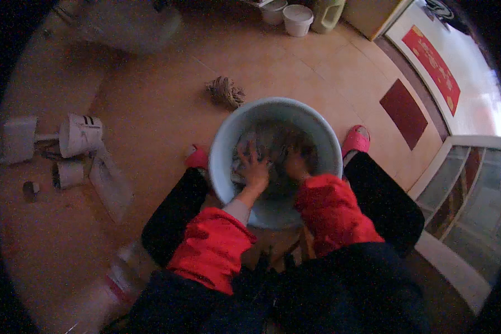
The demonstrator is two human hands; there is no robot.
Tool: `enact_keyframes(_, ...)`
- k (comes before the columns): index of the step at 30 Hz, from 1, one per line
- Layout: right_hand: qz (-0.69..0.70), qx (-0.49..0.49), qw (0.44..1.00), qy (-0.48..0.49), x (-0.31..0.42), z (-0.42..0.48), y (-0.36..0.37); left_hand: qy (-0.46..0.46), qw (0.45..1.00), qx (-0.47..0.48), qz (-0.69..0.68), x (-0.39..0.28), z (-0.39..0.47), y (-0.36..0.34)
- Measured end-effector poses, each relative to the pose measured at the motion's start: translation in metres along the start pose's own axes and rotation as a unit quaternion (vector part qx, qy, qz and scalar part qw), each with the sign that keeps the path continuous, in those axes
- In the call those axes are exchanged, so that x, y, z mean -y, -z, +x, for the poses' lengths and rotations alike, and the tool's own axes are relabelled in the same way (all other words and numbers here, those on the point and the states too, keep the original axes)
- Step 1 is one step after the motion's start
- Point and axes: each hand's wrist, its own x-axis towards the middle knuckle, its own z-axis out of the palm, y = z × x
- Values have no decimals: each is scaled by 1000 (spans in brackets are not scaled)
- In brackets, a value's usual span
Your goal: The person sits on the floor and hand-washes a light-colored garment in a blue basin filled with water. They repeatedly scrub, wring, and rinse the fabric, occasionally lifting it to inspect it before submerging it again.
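A round light blue basin (218,160) stands on the floor between my knees. Dark, murky contents (277,185) fill its bottom; whether they are water, cloth or both is too dim to tell. My left hand (254,169) reaches into the basin with its fingers spread over the contents. Beside it, towards the basin's right side, my right hand (295,163) dips into the dark part, and its fingertips are blurred and partly hidden. Both forearms wear red sleeves pushed back from the wrists.
A bundle of brown cord (225,91) lies just beyond the basin. Pink slippers (357,140) flank it. White containers (80,135) lie at left; a lidded tub (298,21) and a jug (327,16) stand at the back. A dark red mat (404,113) lies right.
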Motion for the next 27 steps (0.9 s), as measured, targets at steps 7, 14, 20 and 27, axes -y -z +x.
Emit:
enact_keyframes(7, -42, -149, 987, 43, -37, 27, -53, 6, 988, 129, 87, -5, 18, -111)
enact_keyframes(14, -80, -89, 992, 31, -45, 52, -102, 74, 965, 250, 37, 10, 25, -139)
enact_keyframes(20, -64, -76, 995, 15, -41, 67, -112, 46, 972, 228, 24, 28, 33, -140)
enact_keyframes(27, 133, -95, 985, -60, -36, 72, -72, -41, 990, 132, -24, 64, 47, -115)
